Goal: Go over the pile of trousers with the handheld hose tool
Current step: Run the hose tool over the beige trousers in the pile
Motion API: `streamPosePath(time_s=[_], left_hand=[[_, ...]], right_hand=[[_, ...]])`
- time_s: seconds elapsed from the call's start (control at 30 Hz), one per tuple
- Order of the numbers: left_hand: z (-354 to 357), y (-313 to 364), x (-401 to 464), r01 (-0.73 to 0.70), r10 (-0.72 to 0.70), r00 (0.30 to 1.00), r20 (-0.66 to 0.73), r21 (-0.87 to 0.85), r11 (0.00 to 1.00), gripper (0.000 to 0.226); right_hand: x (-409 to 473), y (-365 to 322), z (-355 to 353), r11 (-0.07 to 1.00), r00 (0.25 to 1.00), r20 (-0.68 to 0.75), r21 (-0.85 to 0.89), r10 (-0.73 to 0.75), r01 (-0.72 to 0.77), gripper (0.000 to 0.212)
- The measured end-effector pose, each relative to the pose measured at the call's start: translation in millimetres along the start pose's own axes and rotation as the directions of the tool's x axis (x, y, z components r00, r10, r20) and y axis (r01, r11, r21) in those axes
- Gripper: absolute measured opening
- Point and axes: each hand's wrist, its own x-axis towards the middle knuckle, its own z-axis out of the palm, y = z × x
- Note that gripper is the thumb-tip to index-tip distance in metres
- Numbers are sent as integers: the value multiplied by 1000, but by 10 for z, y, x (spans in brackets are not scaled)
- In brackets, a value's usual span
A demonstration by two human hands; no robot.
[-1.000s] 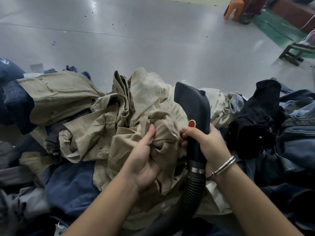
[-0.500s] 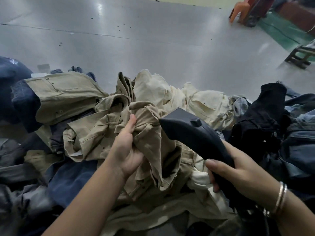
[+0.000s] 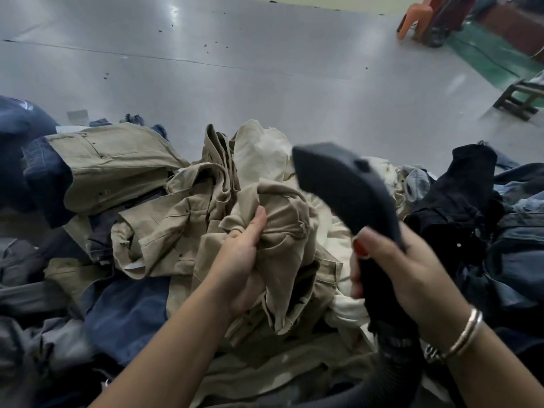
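A pile of trousers fills the lower half of the view, with khaki trousers (image 3: 153, 219) in the middle, cream ones (image 3: 259, 151) behind and dark denim at both sides. My left hand (image 3: 241, 260) grips a bunched fold of khaki trousers at the centre. My right hand (image 3: 397, 269) holds the handle of the black hose tool (image 3: 347, 187), thumb by its red button (image 3: 360, 248). The tool's head is lifted and tilted up to the left, just right of the gripped fold. Its ribbed hose (image 3: 397, 357) runs down under my right wrist.
A black garment (image 3: 459, 201) and blue jeans (image 3: 518, 254) lie at the right, with dark blue denim (image 3: 129, 313) at the lower left. Grey shiny floor (image 3: 265, 78) stretches beyond the pile. An orange plastic chair (image 3: 415, 19) and a low wooden stool (image 3: 521, 98) stand at the far right.
My right hand has swung the hose tool from upright, down to the right, then back up with its head raised. My left hand has kept its hold on the khaki fold and shifted it slightly.
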Motion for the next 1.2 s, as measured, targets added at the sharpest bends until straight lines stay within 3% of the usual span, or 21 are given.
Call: streamPosePath(time_s=[0.07, 0.1, 0.3, 0.43, 0.6, 0.7, 0.77, 0.87, 1.0, 1.13, 1.2], left_hand=[[-4, 39, -14, 11, -11, 1000, -6, -4, 1000, 47], [-21, 72, -9, 5, -5, 1000, -23, 5, 1000, 51], [-82, 177, 32, -41, 43, 995, -90, 28, 999, 53], [-32, 114, 21, 12, -3, 993, -121, 70, 998, 51], [51, 7, -6, 50, -37, 994, -101, 130, 990, 58], [81, -80, -45, -2, 8, 999, -36, 169, 986, 51], [49, -72, -25, -64, 81, 993, -86, 186, 980, 42], [-16, 22, 41, -115, 140, 975, -174, 145, 983, 33], [-33, 51, 47, -105, 109, 987, -121, 37, 994, 44], [-21, -15, 24, -30, 30, 999, -22, -9, 999, 42], [-5, -55, 12, -11, 11, 1000, 14, 17, 1000, 39]], right_hand=[[-1, -79, -103, 999, 998, -60, 46, 10, -7, 67], [-16, -116, -159, 999, 997, -67, 31, 24, -22, 73], [-118, -64, -208, 978, 974, 152, -149, 171, -148, 32], [-71, -2, -118, 961, 971, 95, -194, 217, -196, 34], [3, 11, -18, 983, 987, -14, -91, 161, -162, 35], [49, -44, 0, 993, 987, -113, -1, 115, -115, 42], [38, -104, -55, 995, 984, -148, 28, 101, -98, 41], [-45, -159, -157, 996, 995, -56, -25, 79, -80, 29], [-118, -127, -118, 984, 983, 102, -102, 153, -143, 25], [-59, -43, -16, 971, 979, 28, -136, 202, -197, 41], [-18, -29, 31, 985, 987, -52, -73, 153, -157, 39]])
